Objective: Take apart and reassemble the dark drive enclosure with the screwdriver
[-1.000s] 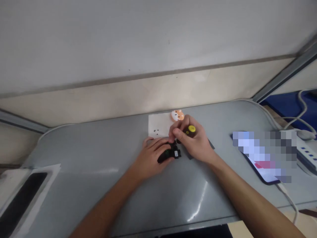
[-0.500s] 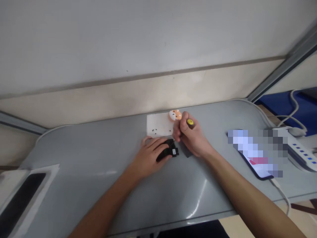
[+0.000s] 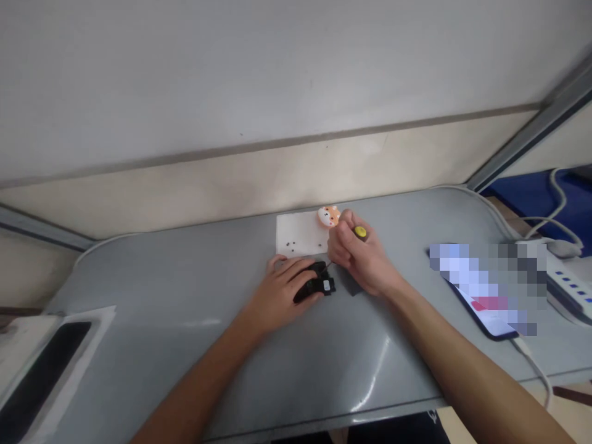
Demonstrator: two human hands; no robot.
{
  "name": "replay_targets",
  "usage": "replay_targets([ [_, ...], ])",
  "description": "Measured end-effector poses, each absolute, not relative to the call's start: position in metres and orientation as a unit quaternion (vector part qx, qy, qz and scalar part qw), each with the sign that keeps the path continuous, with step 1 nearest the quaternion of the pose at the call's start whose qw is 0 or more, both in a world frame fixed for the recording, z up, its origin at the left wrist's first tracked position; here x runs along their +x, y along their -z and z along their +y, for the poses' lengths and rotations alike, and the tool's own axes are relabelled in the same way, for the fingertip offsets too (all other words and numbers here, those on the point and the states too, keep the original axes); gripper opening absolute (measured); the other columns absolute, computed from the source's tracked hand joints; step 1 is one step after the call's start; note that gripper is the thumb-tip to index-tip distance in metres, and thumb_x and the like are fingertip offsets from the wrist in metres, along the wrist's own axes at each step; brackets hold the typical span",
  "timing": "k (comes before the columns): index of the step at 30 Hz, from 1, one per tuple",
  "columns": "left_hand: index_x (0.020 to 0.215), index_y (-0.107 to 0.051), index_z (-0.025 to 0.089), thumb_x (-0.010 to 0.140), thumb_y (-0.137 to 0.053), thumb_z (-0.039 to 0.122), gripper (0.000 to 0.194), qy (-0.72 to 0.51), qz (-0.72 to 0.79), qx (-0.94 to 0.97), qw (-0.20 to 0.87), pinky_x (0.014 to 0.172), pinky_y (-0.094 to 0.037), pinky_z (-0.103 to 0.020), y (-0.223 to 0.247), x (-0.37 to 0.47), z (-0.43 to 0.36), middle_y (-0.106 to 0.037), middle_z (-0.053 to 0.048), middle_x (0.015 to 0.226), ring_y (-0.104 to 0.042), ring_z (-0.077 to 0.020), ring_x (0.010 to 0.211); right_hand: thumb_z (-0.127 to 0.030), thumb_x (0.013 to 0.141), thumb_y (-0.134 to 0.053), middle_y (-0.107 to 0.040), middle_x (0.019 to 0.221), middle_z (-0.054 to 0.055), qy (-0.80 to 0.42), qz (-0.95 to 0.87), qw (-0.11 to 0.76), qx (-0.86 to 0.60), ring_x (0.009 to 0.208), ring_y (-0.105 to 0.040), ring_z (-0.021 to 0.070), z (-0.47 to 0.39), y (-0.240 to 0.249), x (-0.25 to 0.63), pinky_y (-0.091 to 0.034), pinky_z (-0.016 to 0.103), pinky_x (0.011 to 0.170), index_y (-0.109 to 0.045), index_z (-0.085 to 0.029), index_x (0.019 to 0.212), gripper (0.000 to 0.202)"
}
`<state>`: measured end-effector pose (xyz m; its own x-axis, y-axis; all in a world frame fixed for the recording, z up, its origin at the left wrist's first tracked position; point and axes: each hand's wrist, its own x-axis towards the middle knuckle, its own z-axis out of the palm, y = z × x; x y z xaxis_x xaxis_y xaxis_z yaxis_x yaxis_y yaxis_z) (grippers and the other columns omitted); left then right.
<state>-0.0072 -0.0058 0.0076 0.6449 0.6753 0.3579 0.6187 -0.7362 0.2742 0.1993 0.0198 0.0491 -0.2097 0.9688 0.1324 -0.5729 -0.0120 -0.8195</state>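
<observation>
Blocky device (image 3: 317,285) (black) in left hand (image 3: 276,296), round-topped tool (image 3: 360,232) in right hand (image 3: 361,257)

The grey bench (image 3: 185,290) looks smooth and glossy (light streaks it at near right). Far on it lies 1 matt paper sheet (image 3: 300,230); the black device (image 3: 318,284) looks plastic.

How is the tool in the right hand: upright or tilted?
Tilted: its yellow end is up in the right hand, and its shaft slants down leftward to the black device.
</observation>
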Motion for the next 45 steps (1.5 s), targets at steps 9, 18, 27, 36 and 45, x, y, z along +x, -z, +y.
replay_targets([
  [9,0.108,-0.068,0.024,0.099,-0.067,0.037,0.016,-0.232,0.358,0.901,0.082,0.113,-0.035,-0.047,-0.005,-0.009,-0.003,-0.072,-0.007,0.131,-0.067,-0.0246,0.121,-0.047,0.093,-0.072,-0.057,0.087,0.0,-0.656,-0.427,0.578,-0.229,0.078,-0.056,0.0138,0.018,-0.052,0.198,-0.043,0.03,0.072,-0.058,-0.022,0.082,0.031],
  [18,0.109,-0.067,0.024,0.097,-0.071,0.038,0.019,-0.212,0.353,0.899,0.15,0.11,-0.046,-0.045,-0.007,-0.013,0.0,-0.068,-0.007,0.134,-0.062,-0.0249,0.126,-0.061,0.101,-0.05,-0.048,0.072,-0.001,-0.667,-0.409,0.578,-0.23,0.064,-0.045,0.0141,0.022,-0.05,0.197,-0.039,0.031,0.063,-0.062,-0.023,0.092,0.041],
  [27,0.115,-0.07,0.025,0.099,-0.066,0.037,0.02,-0.213,0.357,0.9,0.133,0.109,-0.046,-0.043,-0.009,-0.009,-0.003,-0.069,-0.006,0.136,-0.064,-0.0236,0.126,-0.053,0.088,-0.077,-0.042,0.063,-0.008,-0.659,-0.407,0.573,-0.268,0.053,-0.036,0.0106,0.018,-0.053,0.197,-0.035,0.027,0.056,-0.042,-0.026,0.08,0.045],
  [36,0.114,-0.07,0.024,0.098,-0.068,0.041,0.023,-0.236,0.359,0.898,0.097,0.112,-0.042,-0.044,-0.002,-0.009,-0.002,-0.07,-0.006,0.136,-0.066,-0.0234,0.123,-0.056,0.087,-0.075,-0.061,0.087,0.002,-0.619,-0.456,0.578,-0.273,0.079,-0.058,0.0164,0.015,-0.058,0.193,-0.049,0.032,0.071,-0.061,-0.024,0.085,0.035],
  [45,0.115,-0.069,0.025,0.096,-0.07,0.042,0.025,-0.225,0.369,0.895,0.106,0.116,-0.036,-0.047,-0.001,-0.008,-0.002,-0.07,-0.007,0.137,-0.067,-0.0239,0.123,-0.068,0.093,-0.059,-0.042,0.063,-0.004,-0.632,-0.419,0.595,-0.268,0.054,-0.039,0.012,0.017,-0.056,0.19,-0.037,0.029,0.053,-0.061,-0.025,0.09,0.043],
])
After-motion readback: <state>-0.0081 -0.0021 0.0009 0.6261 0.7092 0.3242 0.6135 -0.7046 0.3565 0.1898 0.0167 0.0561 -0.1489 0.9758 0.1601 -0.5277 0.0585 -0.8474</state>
